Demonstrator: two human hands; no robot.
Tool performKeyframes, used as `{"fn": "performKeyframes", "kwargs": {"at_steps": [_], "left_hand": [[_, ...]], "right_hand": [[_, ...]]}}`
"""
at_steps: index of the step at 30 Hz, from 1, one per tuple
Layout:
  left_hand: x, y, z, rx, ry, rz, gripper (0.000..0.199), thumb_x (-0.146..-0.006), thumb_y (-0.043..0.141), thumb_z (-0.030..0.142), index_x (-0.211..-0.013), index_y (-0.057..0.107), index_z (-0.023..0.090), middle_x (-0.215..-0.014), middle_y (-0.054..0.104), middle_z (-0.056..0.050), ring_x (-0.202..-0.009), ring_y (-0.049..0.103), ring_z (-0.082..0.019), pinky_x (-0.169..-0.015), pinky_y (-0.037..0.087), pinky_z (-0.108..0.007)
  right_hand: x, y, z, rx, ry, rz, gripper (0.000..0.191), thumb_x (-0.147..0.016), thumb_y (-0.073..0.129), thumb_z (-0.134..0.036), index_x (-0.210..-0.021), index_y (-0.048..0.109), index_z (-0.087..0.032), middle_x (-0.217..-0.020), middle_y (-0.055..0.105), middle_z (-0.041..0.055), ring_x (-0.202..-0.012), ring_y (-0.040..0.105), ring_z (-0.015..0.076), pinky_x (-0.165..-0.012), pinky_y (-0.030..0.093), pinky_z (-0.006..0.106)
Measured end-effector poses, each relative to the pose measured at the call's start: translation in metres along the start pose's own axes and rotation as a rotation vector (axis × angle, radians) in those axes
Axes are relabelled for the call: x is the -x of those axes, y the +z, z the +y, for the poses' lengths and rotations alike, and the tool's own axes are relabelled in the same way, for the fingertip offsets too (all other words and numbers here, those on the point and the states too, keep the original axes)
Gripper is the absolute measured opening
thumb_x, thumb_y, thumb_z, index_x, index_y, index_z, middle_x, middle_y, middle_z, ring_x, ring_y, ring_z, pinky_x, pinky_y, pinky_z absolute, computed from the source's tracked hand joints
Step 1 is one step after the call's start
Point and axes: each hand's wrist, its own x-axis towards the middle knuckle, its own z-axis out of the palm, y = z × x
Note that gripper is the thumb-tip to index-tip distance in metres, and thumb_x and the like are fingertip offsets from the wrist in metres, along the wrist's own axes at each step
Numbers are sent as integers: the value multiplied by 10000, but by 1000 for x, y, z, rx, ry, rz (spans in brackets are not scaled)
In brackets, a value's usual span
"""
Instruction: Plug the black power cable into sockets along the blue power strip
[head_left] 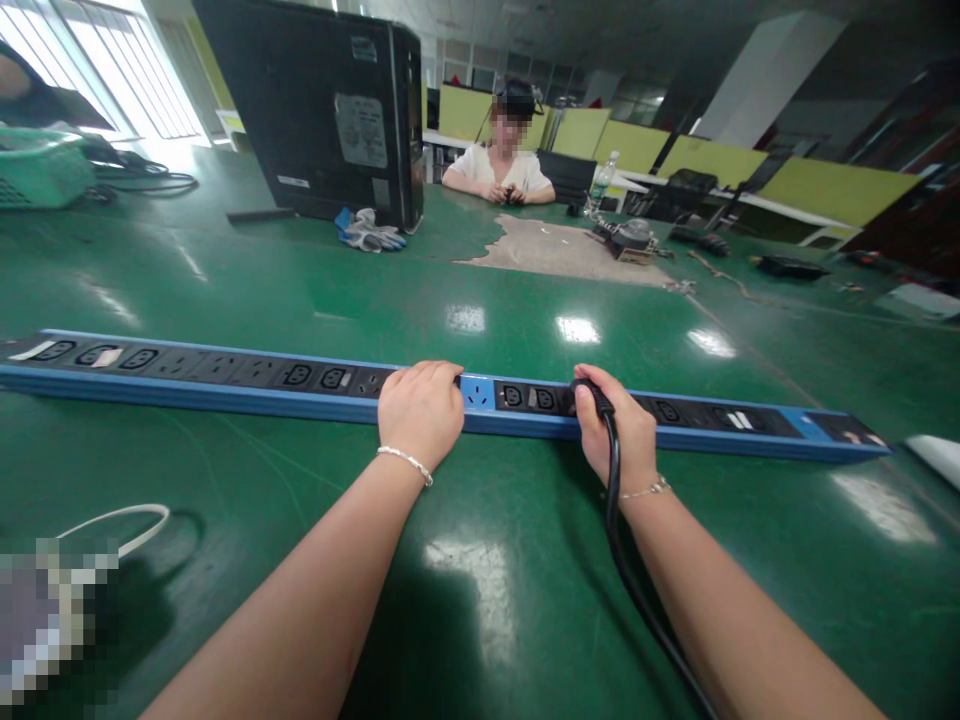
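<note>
A long blue power strip (225, 400) with a black socket face lies across the green table. My left hand (421, 408) is wrapped over the strip near its middle, just left of a blue socket (478, 393). Further right, my right hand (616, 425) grips a black plug (592, 396) at the strip's sockets; how far the plug sits in a socket is hidden by my fingers. From the plug a thick black cable (616, 530) runs down along my right forearm to the bottom edge.
Beyond the strip stand a black computer case (315, 110) and gloves (370, 232). A person (499, 165) sits across the green table (300, 520). A bottle (602, 182), a mechanical part (634, 238), a green basket (41, 168) and a white looped cord (146, 530) are also there.
</note>
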Motion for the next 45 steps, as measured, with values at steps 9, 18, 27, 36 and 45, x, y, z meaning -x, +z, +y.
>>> {"fn": "performKeyframes", "kwargs": {"at_steps": [9, 18, 27, 36, 45], "left_hand": [[-2, 1, -1, -32, -5, -2, 300, -814, 378, 202, -951, 643, 235, -960, 693, -33, -950, 598, -204, -855, 372, -370], [-3, -2, 1, -91, 6, -47, 320, -815, 364, 207, -969, 644, 224, -984, 690, -43, -952, 601, -205, -841, 385, -361], [0, -3, 6, -124, 44, -50, 344, -861, 327, 260, -1024, 625, 205, -1072, 664, -54, -1032, 572, -206, -894, 364, -366], [7, 1, 15, -101, 233, -74, 402, -903, 296, 374, -1170, 564, 237, -1217, 595, -27, -1160, 495, -203, -961, 341, -372], [6, 2, 15, -101, 233, -49, 402, -898, 306, 371, -1154, 583, 233, -1191, 611, -30, -1125, 527, -205, -947, 362, -373]], "right_hand": [[3, 4, -4, 42, 6, 11, 320, -855, 422, -330, -1072, 624, -211, -1041, 671, 45, -918, 633, 192, -849, 476, 315], [12, 0, 5, 149, -117, -34, 341, -882, 404, -314, -1153, 574, -196, -1139, 631, 42, -990, 601, 184, -944, 413, 340], [11, 3, 5, 168, -116, -30, 328, -887, 394, -317, -1140, 575, -212, -1110, 647, 39, -971, 610, 181, -960, 384, 351], [7, 4, 4, 166, -48, -25, 344, -848, 435, -320, -1121, 590, -179, -1020, 679, 55, -880, 631, 197, -849, 439, 315], [6, 6, 1, 137, 5, 27, 302, -844, 422, -327, -991, 633, -167, -862, 698, 64, -799, 633, 191, -826, 441, 303]]}}
